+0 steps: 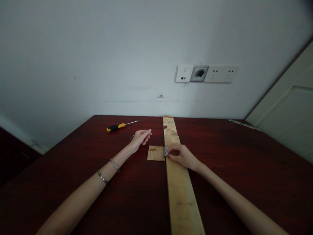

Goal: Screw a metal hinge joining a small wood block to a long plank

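A long pale wooden plank [183, 192] runs away from me across the table. A small square wooden piece [155, 153] lies against its left edge. Where the two meet is a small metal hinge [166, 151], pinched between the thumb and fingers of my right hand [182, 156]. My left hand [141, 138] hovers beyond and to the left of the small piece, its fingers curled together. Whatever lies inside them, if anything, is hidden. Close to its wrist sits a small thin metal item [132, 137], too small to name.
A screwdriver [117, 127] with a yellow and black handle lies at the back left of the dark red table [220, 147]. A thin patterned strip [243, 124] rests at the back right. The wall behind holds sockets [221, 74]; a pale panelled door [290, 98] stands right.
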Demonstrator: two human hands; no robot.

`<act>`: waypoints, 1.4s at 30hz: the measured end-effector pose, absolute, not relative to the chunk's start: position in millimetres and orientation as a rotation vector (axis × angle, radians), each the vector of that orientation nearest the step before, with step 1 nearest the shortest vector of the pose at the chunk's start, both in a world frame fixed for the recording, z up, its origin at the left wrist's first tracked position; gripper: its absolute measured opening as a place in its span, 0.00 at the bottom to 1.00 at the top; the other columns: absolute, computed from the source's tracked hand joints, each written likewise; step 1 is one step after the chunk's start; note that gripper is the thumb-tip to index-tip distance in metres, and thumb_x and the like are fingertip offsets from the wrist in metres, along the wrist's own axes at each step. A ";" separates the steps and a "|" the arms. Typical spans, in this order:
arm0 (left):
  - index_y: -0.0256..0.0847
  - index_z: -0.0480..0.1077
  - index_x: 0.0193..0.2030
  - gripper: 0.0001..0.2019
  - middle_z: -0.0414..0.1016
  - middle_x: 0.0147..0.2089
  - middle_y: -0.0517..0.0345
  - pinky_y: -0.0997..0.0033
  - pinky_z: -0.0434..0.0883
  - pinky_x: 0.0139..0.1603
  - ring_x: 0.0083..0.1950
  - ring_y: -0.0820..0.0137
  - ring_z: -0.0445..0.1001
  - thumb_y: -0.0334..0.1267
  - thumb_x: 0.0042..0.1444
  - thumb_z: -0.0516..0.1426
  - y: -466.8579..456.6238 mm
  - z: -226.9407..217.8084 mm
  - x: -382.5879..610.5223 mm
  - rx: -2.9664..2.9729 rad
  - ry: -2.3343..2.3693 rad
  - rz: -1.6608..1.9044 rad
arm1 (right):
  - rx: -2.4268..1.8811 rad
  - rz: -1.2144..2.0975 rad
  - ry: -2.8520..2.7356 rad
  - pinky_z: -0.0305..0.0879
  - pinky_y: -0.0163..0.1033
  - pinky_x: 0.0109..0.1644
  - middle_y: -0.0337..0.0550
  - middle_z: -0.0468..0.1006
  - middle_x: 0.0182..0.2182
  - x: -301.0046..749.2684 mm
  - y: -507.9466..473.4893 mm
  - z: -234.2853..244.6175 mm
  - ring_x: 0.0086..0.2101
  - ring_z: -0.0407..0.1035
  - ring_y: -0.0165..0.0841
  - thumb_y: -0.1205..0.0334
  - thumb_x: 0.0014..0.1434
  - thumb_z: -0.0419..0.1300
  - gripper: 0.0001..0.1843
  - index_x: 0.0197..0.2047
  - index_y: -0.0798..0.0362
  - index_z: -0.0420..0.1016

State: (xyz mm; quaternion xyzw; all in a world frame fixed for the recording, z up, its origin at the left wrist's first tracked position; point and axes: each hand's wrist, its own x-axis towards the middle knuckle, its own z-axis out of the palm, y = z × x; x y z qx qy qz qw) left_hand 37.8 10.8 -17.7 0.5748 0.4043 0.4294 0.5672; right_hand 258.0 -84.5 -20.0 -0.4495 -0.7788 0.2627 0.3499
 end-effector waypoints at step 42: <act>0.38 0.75 0.21 0.03 0.75 0.24 0.58 0.73 0.63 0.32 0.31 0.69 0.71 0.33 0.39 0.59 70.9 13.1 -68.8 2.120 1.510 0.649 | -1.201 1.218 -1.570 0.52 0.33 0.26 0.33 0.64 0.21 279.0 -72.4 -20.5 0.23 0.56 0.25 0.58 0.47 0.61 0.09 0.26 0.54 0.66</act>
